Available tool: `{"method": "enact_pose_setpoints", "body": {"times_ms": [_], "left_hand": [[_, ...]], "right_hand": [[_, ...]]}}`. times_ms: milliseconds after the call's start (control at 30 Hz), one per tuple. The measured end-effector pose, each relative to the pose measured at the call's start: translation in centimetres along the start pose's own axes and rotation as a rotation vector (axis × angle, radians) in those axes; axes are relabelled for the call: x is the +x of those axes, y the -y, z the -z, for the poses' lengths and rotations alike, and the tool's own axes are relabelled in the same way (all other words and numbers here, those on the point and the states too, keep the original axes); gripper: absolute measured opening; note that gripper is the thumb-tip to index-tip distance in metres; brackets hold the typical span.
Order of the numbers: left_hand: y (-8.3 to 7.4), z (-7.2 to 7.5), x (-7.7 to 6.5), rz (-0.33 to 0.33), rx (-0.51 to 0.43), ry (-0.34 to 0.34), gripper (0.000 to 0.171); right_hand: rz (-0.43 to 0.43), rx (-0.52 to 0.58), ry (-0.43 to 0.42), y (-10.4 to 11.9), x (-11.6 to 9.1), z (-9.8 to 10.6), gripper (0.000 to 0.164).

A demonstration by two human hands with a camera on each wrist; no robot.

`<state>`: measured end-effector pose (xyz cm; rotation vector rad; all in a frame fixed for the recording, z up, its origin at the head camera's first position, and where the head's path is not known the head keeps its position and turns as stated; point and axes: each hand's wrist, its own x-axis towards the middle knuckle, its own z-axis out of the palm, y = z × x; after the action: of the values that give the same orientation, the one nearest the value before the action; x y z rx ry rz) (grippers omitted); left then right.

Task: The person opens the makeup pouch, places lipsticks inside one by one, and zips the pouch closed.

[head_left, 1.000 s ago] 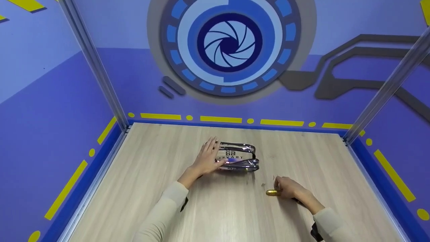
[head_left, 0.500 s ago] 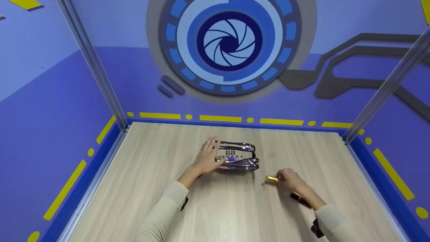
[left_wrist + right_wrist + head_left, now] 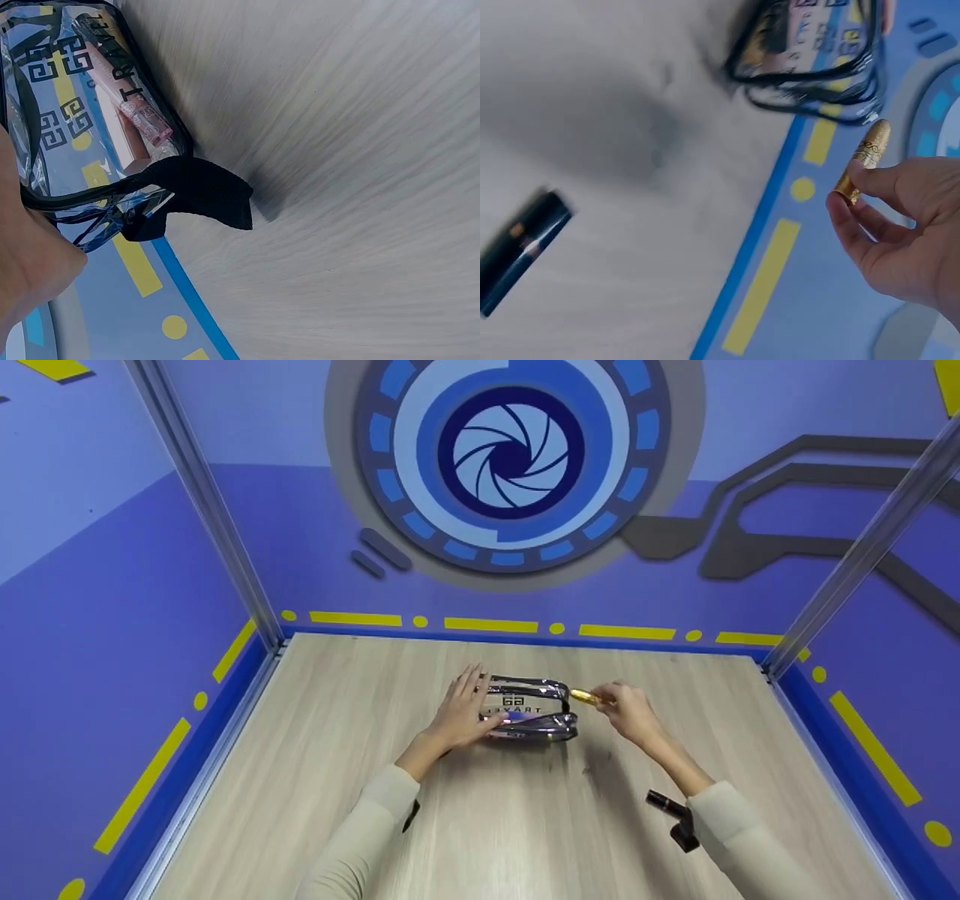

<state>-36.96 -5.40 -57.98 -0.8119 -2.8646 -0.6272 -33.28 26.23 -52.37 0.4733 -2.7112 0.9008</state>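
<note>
A clear pouch (image 3: 525, 706) with black trim and mirrored lettering stands on the table. My left hand (image 3: 459, 712) rests across its left end, fingers straight over the back edge and thumb along the front rim. Through the plastic, a pink tube (image 3: 124, 90) and a pale pink box (image 3: 124, 139) show in the left wrist view. Between thumb and fingertips, my right hand (image 3: 626, 711) pinches a gold lipstick tube (image 3: 583, 697) with an engraved pattern. Its rounded tip points left at the pouch's upper right corner, and overlaps the trim closely in the right wrist view.
A black cylindrical tube (image 3: 663, 802) lies on the wooden table (image 3: 495, 825) beside my right sleeve. The pouch's black strap tab (image 3: 206, 191) sticks out at its left end. Blue panels (image 3: 255, 547) and metal posts (image 3: 210, 502) enclose the table's back and sides.
My right hand has lifted the gold lipstick tube and carried it up and left to the pouch's right end. The black tube has come into view from under the right arm. My left hand stays put.
</note>
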Motion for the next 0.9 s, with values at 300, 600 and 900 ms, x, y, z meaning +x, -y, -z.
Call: {"method": "enact_pose_setpoints", "body": {"times_ms": [300, 600, 900], "left_hand": [[0.0, 0.1, -0.1, -0.001, 0.007, 0.006, 0.089], [0.0, -0.3, 0.0, 0.008, -0.003, 0.008, 0.087], [0.1, -0.1, 0.1, -0.001, 0.012, 0.006, 0.087]], "right_hand": [[0.288, 0.035, -0.042, 3.7, 2.1, -3.9, 0.015], [0.359, -0.045, 0.005, 4.3, 2.4, -6.4, 0.013], [0.281, 0.003, -0.107, 3.1, 1.5, -4.8, 0.013]]}}
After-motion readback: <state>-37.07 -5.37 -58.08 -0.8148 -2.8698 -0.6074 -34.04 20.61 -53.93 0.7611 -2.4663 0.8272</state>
